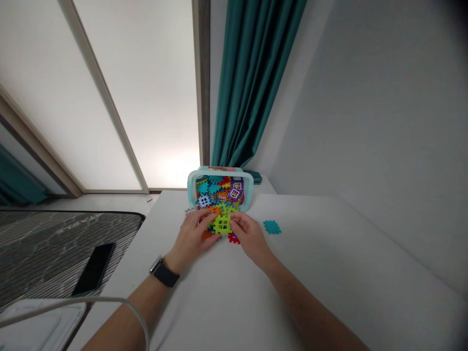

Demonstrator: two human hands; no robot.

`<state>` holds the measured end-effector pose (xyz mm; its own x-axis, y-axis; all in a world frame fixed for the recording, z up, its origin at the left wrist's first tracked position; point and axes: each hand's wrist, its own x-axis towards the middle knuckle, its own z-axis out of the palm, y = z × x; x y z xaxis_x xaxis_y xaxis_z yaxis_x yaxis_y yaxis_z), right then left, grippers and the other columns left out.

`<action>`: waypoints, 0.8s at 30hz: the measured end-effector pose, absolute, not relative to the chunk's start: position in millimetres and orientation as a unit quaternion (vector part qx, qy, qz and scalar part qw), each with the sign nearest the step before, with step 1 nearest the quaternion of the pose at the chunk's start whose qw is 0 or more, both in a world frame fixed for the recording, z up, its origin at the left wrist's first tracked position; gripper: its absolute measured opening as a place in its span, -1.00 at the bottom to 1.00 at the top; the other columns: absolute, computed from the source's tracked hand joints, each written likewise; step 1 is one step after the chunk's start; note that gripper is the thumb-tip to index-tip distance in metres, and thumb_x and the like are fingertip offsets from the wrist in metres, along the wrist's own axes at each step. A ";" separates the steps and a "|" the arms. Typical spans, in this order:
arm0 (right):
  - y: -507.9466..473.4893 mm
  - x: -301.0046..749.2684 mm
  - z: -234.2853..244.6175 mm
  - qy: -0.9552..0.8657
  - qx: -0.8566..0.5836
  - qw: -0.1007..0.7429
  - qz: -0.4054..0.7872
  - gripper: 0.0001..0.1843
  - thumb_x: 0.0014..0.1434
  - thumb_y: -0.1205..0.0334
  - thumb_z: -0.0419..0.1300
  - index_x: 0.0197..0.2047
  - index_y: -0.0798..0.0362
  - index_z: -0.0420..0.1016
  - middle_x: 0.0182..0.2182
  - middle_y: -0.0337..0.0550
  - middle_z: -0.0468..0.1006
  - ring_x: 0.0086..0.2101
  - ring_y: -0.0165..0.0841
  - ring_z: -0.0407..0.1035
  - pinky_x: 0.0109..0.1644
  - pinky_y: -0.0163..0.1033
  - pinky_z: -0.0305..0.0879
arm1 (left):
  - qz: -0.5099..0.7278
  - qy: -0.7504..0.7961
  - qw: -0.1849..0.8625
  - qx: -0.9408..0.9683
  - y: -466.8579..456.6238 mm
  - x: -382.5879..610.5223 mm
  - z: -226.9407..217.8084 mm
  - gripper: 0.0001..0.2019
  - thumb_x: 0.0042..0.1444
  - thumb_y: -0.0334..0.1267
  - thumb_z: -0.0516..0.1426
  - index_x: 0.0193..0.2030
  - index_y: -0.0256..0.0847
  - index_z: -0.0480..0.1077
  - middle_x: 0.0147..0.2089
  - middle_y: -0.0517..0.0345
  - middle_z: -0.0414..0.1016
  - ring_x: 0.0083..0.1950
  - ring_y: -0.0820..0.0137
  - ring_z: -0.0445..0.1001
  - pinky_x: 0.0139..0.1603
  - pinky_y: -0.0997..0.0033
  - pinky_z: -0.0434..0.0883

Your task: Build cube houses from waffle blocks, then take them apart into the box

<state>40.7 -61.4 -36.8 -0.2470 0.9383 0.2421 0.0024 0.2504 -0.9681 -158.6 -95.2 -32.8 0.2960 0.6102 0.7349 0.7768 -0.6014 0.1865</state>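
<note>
My right hand [249, 236] pinches the edge of a lime-green window tile [222, 224], a plastic building tile with notched edges. My left hand [193, 234] curves around the left side of a cluster of colourful tiles, its thumb low and its fingers above. Orange tiles [207, 234] show between that thumb and fingers. Below the right fingers a red tile [234, 239] peeks out. Just beyond both hands stands a light-blue tub [249, 192] holding many loose tiles. How the tiles under my hands are joined is partly hidden.
A teal tile [272, 227] lies on the white table [234, 302] to the right. Teal curtains [252, 78] hang behind the tub. A black phone [94, 268] rests on the striped grey surface at left. A pale cable [126, 303] loops over my left forearm.
</note>
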 end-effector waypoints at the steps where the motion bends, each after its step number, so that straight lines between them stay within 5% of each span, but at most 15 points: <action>1: -61.9 40.7 -36.0 -0.621 -0.375 0.484 0.490 -0.73 0.18 0.06 0.21 -0.12 0.04 0.48 -0.39 -0.25 0.46 -0.46 -0.42 0.33 -0.47 -0.33 0.33 | -0.405 -0.435 0.109 -0.797 -95.0 -159.1 -33.3 -0.54 0.23 -0.12 0.22 0.23 -0.09 0.28 0.12 -0.10 0.41 0.12 0.11 0.43 0.09 0.01 0.46; 7: -63.0 44.9 -27.7 -0.675 -0.363 0.453 0.455 -0.67 0.26 0.11 0.12 0.04 0.01 0.48 -0.44 -0.31 0.42 -0.53 -0.46 0.28 -0.50 -0.35 0.30 | -0.408 -0.425 0.114 -0.800 -95.9 -159.6 -32.8 -0.57 0.22 -0.01 0.22 0.14 -0.13 0.35 0.06 -0.12 0.43 0.08 0.09 0.45 0.02 -0.06 0.50; 11: -63.5 50.7 -24.2 -0.770 -0.348 0.441 0.303 -0.65 0.31 0.21 0.06 0.12 0.00 0.46 -0.22 -0.11 0.54 -0.25 -0.29 0.45 -0.13 -0.14 0.47 | -0.416 -0.434 0.100 -0.793 -96.0 -160.1 -32.9 -0.57 0.20 0.00 0.23 0.13 -0.13 0.36 0.05 -0.10 0.43 0.08 0.11 0.45 0.03 -0.03 0.49; 16: -63.3 56.7 -24.7 -0.853 -0.289 0.413 0.134 -0.44 0.27 0.28 0.10 0.33 -0.04 0.25 0.14 0.03 0.43 0.15 -0.15 0.30 0.28 0.07 0.26 | -0.414 -0.453 0.075 -0.786 -95.1 -162.8 -35.4 -0.57 0.20 -0.03 0.23 0.15 -0.10 0.36 0.06 -0.09 0.42 0.09 0.11 0.43 0.06 -0.02 0.48; 24: -56.9 60.1 -31.9 -0.891 -0.257 0.369 0.065 -0.48 0.27 0.30 0.15 0.29 -0.05 0.29 0.16 0.00 0.46 0.14 -0.16 0.34 0.27 0.11 0.27 | -0.373 -0.435 0.098 -0.814 -93.3 -171.4 -33.0 -0.58 0.21 0.01 0.21 0.14 -0.11 0.39 0.06 -0.10 0.42 0.07 0.10 0.41 0.03 -0.04 0.47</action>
<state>60.1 -56.9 -31.9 -0.5958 0.5051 0.6243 0.4093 0.8599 -0.3051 -171.4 -93.3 -33.0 0.3433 0.6347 0.6923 0.7815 -0.6019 0.1642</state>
